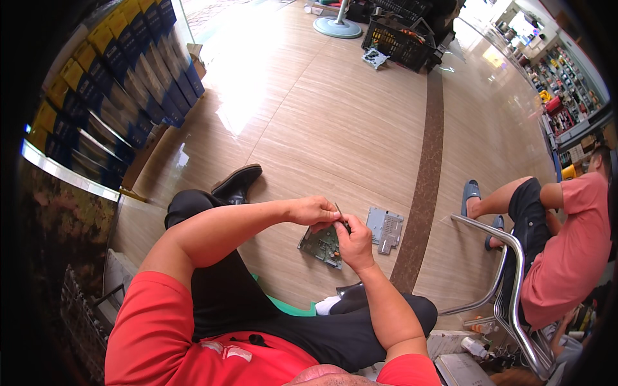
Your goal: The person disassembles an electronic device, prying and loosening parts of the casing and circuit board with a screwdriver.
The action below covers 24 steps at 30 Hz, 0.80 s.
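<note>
My left hand (312, 211) and my right hand (354, 241) meet above a green circuit board in a metal housing (320, 251) on the floor. My right hand is closed round a thin tool (338, 209), its tip pointing up. The fingers of my left hand are closed beside it; what they grip is too small to make out. Just right of the board lies a grey metal plate (376, 222) with a stepped, perforated part. My forearms reach in from below, over my crossed legs.
A person in a pink shirt (560, 270) sits at right on a tubular metal chair (483, 231). At left stands a rack of blue-and-yellow packages (122, 71). Beyond are black crates (399, 45), a round stand base (335, 27) and stocked shelves (557, 90).
</note>
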Each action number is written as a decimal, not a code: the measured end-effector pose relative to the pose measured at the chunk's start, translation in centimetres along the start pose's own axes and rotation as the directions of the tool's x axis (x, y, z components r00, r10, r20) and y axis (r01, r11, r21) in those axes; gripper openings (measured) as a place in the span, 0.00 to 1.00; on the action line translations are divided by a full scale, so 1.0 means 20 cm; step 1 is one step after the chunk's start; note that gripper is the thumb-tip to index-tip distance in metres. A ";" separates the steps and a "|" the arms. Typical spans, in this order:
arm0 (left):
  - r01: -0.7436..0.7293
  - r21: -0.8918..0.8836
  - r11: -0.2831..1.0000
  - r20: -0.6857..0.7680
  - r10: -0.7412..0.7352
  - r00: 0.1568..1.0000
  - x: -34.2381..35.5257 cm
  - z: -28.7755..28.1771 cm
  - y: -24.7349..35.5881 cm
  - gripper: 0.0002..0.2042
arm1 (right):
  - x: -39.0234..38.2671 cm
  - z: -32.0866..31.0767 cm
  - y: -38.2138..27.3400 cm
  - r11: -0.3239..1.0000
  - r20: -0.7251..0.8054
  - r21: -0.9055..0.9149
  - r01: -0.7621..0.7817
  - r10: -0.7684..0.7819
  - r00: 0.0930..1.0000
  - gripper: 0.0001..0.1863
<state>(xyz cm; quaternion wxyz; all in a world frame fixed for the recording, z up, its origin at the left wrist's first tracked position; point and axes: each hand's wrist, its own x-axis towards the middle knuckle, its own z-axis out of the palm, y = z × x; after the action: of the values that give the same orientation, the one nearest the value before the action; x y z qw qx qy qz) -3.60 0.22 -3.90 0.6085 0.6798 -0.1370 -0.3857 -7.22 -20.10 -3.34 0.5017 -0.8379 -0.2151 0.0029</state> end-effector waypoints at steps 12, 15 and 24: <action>-0.007 0.024 1.000 0.029 0.006 1.000 0.00 0.00 -0.02 0.23 | 0.00 0.00 -0.03 0.999 0.000 0.043 -0.026 0.026 1.000 0.06; -0.001 0.015 1.000 0.021 0.000 1.000 0.00 0.00 -0.02 0.23 | 0.00 0.00 -0.02 0.999 -0.004 0.043 -0.024 0.025 1.000 0.06; 0.016 0.031 0.999 -0.001 -0.016 1.000 -0.01 0.01 0.00 0.23 | -0.01 0.01 0.00 0.998 -0.017 0.026 -0.054 0.055 0.998 0.07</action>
<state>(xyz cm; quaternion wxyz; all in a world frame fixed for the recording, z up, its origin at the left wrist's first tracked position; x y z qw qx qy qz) -3.83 0.18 -3.73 0.5950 0.6904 -0.1372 -0.3880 -7.43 -19.94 -3.49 0.5138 -0.8370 -0.1878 0.0119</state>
